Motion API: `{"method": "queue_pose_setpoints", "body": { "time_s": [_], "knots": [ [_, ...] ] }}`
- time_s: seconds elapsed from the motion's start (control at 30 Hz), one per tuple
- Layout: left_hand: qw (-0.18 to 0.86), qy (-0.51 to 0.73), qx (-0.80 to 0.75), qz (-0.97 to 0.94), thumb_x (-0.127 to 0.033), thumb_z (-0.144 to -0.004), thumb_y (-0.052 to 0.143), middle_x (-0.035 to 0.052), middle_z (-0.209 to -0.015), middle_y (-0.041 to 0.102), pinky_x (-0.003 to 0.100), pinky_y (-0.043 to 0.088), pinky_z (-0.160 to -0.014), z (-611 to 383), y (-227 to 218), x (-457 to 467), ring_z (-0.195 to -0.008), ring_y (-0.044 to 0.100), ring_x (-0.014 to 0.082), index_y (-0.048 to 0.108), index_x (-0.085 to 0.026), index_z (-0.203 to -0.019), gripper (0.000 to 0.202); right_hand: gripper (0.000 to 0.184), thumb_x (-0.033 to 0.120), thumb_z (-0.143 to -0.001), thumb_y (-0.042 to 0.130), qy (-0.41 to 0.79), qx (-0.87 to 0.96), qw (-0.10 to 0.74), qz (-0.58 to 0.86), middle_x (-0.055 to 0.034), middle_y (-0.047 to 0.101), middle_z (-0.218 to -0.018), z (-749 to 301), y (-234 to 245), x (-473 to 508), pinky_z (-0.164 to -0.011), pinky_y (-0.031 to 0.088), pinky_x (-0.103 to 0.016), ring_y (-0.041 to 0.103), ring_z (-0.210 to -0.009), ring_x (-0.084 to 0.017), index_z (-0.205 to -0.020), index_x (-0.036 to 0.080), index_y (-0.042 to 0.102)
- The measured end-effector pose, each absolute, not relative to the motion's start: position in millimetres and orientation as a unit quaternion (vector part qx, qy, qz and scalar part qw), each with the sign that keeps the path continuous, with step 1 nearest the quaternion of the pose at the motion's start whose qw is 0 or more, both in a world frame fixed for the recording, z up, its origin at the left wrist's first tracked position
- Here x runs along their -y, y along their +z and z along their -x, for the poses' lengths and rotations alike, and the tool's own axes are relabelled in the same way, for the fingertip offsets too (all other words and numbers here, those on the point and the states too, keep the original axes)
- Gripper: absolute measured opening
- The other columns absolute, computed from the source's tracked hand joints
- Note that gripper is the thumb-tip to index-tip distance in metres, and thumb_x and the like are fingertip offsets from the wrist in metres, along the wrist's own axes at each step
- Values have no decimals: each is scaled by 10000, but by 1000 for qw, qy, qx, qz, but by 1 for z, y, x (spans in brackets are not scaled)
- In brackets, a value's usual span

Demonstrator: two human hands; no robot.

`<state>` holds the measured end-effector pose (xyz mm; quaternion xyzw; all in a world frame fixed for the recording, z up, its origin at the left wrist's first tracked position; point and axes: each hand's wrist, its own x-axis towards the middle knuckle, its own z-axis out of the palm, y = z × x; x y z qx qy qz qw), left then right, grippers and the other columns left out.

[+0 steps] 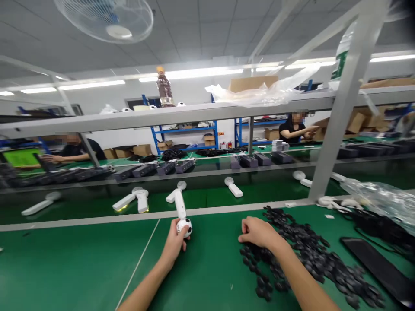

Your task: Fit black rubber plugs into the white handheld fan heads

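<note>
My left hand point(173, 242) grips the round head end of a white handheld device point(180, 211), whose handle points away from me across the grey strip onto the belt. My right hand point(257, 232) rests with curled fingers on the green bench at the near edge of a pile of small black parts point(304, 255); what its fingers hold, if anything, is hidden. Several more white devices point(136, 199) lie on the green conveyor belt point(207, 196) just beyond.
A grey upright post point(337, 129) stands at the right, with crumpled clear plastic point(382, 198) and a black tray point(379, 268) beside it. An overhead shelf point(194, 114) carries a bottle and boxes. Dark units line the far side. Two other people work across the line.
</note>
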<state>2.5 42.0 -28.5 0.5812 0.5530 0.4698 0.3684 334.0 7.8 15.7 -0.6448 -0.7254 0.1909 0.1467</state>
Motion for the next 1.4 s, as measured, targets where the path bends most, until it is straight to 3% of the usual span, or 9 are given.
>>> {"method": "queue_pose_setpoints", "body": {
  "time_s": [0.17,0.3,0.43,0.57,0.77,0.97,1.13,1.4],
  "knots": [
    [251,408,-620,-621,-581,-965,580,44,-999,677,347,575,-744,-10,-16,-86,-830,683,194,575,-179,-1170,451,93,294,-826,689,196,736,135,634,-54,682,-916,-334,7,-10,-634,370,-290,634,-856,-237,-796,218,645],
    [182,322,-674,-640,-472,-1008,600,74,-1103,687,409,587,-823,-29,-4,-140,-921,687,210,630,-158,-1210,374,74,250,-852,645,192,732,139,639,-60,679,-923,-336,0,-11,-652,389,-301,641,-825,-233,-786,220,627],
    [129,230,-685,-679,-415,-999,638,92,-1207,674,450,583,-894,-51,2,-188,-1033,682,240,630,-162,-1248,355,205,268,-957,517,187,738,180,623,-60,677,-914,-339,-6,-19,-641,391,-301,643,-794,-229,-782,227,614],
    [94,155,-679,-712,-397,-997,645,95,-1219,676,458,584,-903,-47,21,-232,-1045,682,245,641,-160,-1237,337,278,354,-1023,445,209,736,238,599,-57,689,-879,-338,-9,-31,-615,401,-295,646,-751,-224,-852,243,634],
    [1,155,-699,-698,-379,-997,645,116,-1372,603,518,544,-988,7,26,-275,-1185,628,288,595,-182,-1333,392,333,469,-1051,408,209,722,288,593,-45,691,-858,-339,-2,-30,-586,401,-300,630,-684,-212,-923,267,640],
    [-34,146,-706,-692,-374,-996,649,106,-1294,645,481,574,-936,32,-4,-291,-1108,663,263,619,-170,-1288,357,304,487,-1050,421,225,712,271,607,-52,704,-1015,-349,0,-28,-688,466,-308,676,-841,-229,-1002,280,639],
    [-107,195,-751,-622,-365,-992,652,118,-1411,575,530,533,-1006,106,10,-296,-1214,612,297,574,-188,-1364,419,319,520,-1047,418,255,722,234,599,-39,715,-1054,-352,-7,-30,-713,490,-299,694,-875,-229,-1027,302,651],
    [-27,175,-798,-576,-364,-996,651,108,-1313,636,487,572,-943,233,3,-285,-1124,657,268,610,-172,-1305,366,236,506,-1012,502,284,717,214,600,-6,740,-1092,-344,-7,-27,-722,518,-256,713,-961,-244,-986,356,682]
  ]
}}
